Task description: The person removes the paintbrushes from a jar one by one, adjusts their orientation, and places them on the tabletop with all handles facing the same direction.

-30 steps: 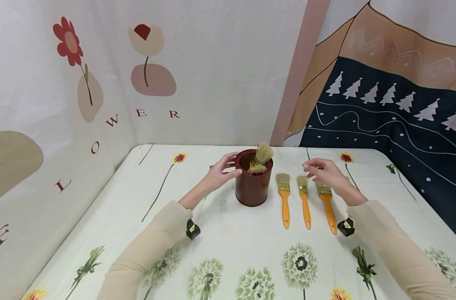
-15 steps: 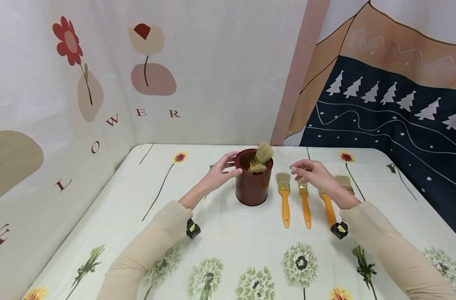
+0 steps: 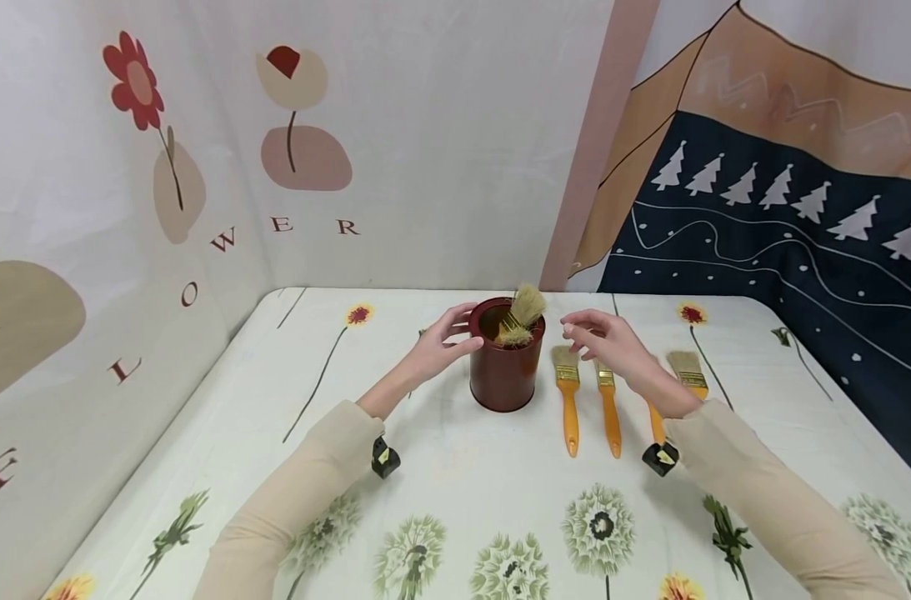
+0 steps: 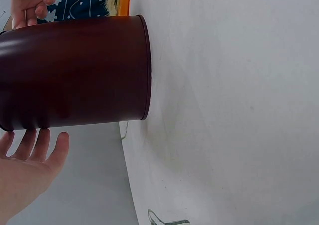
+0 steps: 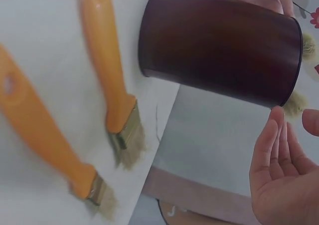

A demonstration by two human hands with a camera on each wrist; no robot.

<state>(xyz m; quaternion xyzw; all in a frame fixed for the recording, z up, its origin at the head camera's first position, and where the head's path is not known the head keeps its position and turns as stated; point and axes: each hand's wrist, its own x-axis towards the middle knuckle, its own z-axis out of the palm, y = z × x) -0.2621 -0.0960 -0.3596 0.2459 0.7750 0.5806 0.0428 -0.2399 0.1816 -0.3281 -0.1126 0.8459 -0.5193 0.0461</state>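
A dark red can [image 3: 503,379] stands upright on the table, with bristle ends of paintbrushes [image 3: 528,305] sticking out of its mouth. My left hand [image 3: 442,346] rests its fingertips against the can's left side near the rim; in the left wrist view the fingers [image 4: 60,147] look nearly straight. My right hand [image 3: 608,340] hovers right of the can, over the bristle ends of the lying brushes, with nothing in its fingers. In the right wrist view its fingers [image 5: 266,145] are loosely bent below the can's rim.
Several orange-handled paintbrushes lie in a row right of the can: the nearest brush [image 3: 569,408], a narrower brush [image 3: 610,417], and others partly hidden by my right forearm, including a wide brush [image 3: 684,363]. Printed cloth walls [image 3: 425,150] stand behind the table.
My right hand has moved left from over the lying brushes towards the can, uncovering the wide brush at the far right. My left hand and the can have stayed in place.
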